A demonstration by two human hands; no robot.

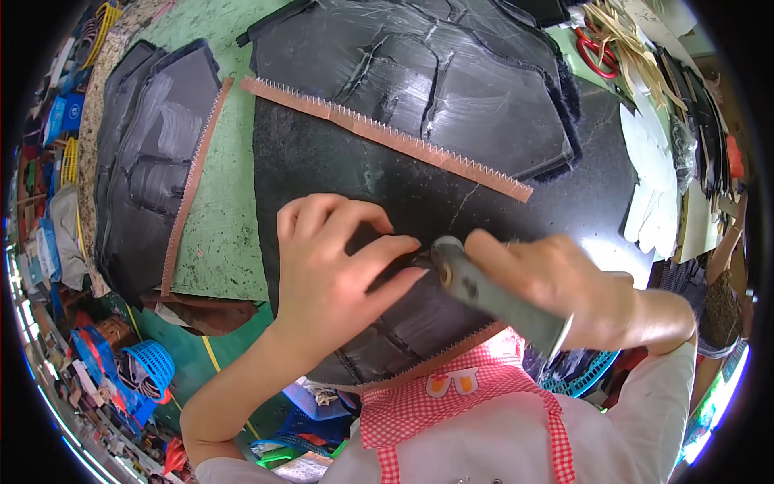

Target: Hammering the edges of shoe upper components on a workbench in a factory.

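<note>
My right hand (556, 278) is closed around a hammer (500, 294), whose grey metal head points toward my left fingertips; its handle is mostly hidden. My left hand (334, 258) bends over a black leather-like panel (403, 335) near my apron, with thumb and forefinger pinched at its edge. What lies right between those fingertips is hard to make out. A brown strip with zigzag stitching runs along this panel's near edge. Beneath it lies a large black mat (330, 161).
Ahead lies a big black panel (484, 97) with a zigzag-stitched brown strip (387, 137). More stacked panels (161, 145) sit at left on the green tabletop (222, 218). Red-handled scissors (595, 55), pale strips (633, 40) and white pieces (649, 181) are at far right. A blue basket (151, 365) stands lower left.
</note>
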